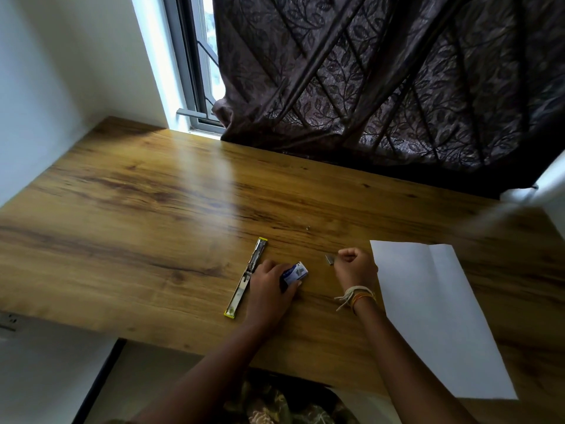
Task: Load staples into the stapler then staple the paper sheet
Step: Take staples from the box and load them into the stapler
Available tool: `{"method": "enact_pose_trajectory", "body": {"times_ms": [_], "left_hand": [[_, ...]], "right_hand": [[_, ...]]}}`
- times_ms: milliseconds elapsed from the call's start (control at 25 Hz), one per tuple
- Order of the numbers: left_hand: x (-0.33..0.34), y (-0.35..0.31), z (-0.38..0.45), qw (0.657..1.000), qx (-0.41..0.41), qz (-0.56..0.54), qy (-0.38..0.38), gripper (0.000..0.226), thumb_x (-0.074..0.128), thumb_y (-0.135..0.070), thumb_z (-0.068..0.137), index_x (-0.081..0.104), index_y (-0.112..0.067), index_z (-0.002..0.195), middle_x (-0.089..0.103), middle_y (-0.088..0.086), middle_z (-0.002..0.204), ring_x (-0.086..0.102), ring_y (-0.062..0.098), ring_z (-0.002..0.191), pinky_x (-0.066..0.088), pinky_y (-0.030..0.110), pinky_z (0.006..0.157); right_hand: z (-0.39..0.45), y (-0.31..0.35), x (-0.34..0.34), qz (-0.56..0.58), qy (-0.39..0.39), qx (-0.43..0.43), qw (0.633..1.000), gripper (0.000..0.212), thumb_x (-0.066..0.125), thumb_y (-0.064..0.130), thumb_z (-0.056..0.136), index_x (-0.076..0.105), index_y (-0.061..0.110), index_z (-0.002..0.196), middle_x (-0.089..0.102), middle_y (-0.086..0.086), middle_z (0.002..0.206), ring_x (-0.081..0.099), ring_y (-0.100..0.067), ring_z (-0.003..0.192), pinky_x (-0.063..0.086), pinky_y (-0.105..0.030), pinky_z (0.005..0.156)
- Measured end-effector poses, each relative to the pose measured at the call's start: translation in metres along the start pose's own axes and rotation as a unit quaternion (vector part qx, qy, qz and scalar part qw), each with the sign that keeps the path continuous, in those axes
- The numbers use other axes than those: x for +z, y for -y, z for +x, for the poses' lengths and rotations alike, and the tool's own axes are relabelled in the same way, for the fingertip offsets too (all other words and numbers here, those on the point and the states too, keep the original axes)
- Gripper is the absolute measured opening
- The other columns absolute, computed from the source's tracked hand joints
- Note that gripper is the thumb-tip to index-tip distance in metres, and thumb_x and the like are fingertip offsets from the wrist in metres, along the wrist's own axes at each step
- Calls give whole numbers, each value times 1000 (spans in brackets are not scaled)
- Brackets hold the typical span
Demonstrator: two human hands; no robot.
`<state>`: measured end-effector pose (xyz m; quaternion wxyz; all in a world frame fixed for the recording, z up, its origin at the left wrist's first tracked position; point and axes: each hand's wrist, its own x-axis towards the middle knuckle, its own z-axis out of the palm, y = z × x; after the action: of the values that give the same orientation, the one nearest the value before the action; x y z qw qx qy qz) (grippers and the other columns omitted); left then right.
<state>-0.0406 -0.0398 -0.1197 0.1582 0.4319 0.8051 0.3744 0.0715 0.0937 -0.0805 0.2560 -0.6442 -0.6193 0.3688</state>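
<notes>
On the wooden desk [153, 194], the right hand [354, 266] pinches a staple strip [330, 259], the opened stapler [247, 278] lying lengthwise beyond the box-gripping left hand [269, 281].

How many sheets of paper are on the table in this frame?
1. A single white paper sheet with a lengthwise crease lies on the wooden table, just right of the right hand. Any second sheet stacked exactly underneath would not show.

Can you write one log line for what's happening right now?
left hand: holds staple box | right hand: pinches staples | stapler: open | paper: unstapled
</notes>
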Motion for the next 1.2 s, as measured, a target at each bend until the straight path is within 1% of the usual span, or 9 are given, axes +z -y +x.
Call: {"method": "enact_pose_trajectory", "body": {"times_ms": [160,240,360,480,600,760,920,1040,1200], "left_hand": [[2,-2,-2,1000,-1,14,-13,47,66,-40,85,59,-23,128,55,-2,110,52,12,100,52,31,84],[2,-3,-3,1000,-3,17,-17,48,67,-41,84,59,-24,128,54,-3,109,51,12,99,51,29,83],[0,-3,-4,1000,-4,1,-15,50,70,-43,81,58,-25,126,54,-4,112,51,11,100,50,28,84],[-4,-3,-8,999,7,-45,-23,44,71,-39,81,62,-20,119,56,-2,109,55,11,94,52,27,79],[-10,-1,-15,997,42,-56,-38,32,69,-33,84,66,-15,110,57,-2,99,56,8,81,50,22,67],[-26,1,-18,992,83,-56,-75,20,62,-26,83,71,-10,90,60,0,83,56,11,68,45,23,56],[-44,7,-20,986,91,-65,-126,14,55,-22,77,60,-13,68,53,-4,70,48,11,57,39,25,49],[-58,19,-16,979,42,-64,-190,12,53,-20,76,53,-19,65,46,-7,64,44,9,55,34,19,48],[-66,33,-1,973,-109,-71,-189,12,55,-8,81,62,-17,80,54,-6,69,53,14,63,38,27,59]], "right_hand": [[6,-8,-2,-85,69,-18,994,42,69,5,79,61,11,119,62,-12,117,61,-26,106,48,-25,71],[5,-10,1,-108,78,-55,990,42,72,12,80,61,11,121,62,-11,119,61,-24,107,49,-26,75],[1,-9,5,-137,61,-107,983,28,72,22,83,68,10,107,66,-9,110,64,-20,95,52,-25,72],[-1,-4,8,-148,63,-118,980,9,70,20,84,72,12,85,72,-6,89,61,-12,74,45,-18,57],[-4,3,10,-128,87,-100,983,10,71,20,79,65,19,72,68,0,73,55,-4,61,37,-14,49],[-16,16,20,-66,90,-100,989,12,74,18,75,63,21,70,61,9,63,60,-7,62,42,-17,50],[-29,34,35,-6,106,-136,985,6,70,15,81,68,20,81,62,9,67,59,-6,61,43,-17,51],[-39,49,46,26,170,-160,972,23,62,8,87,68,26,100,60,8,68,51,-4,54,43,-18,49],[-42,64,57,101,194,-91,972,13,66,7,85,72,16,92,70,1,78,64,-9,65,57,-24,62]]}}
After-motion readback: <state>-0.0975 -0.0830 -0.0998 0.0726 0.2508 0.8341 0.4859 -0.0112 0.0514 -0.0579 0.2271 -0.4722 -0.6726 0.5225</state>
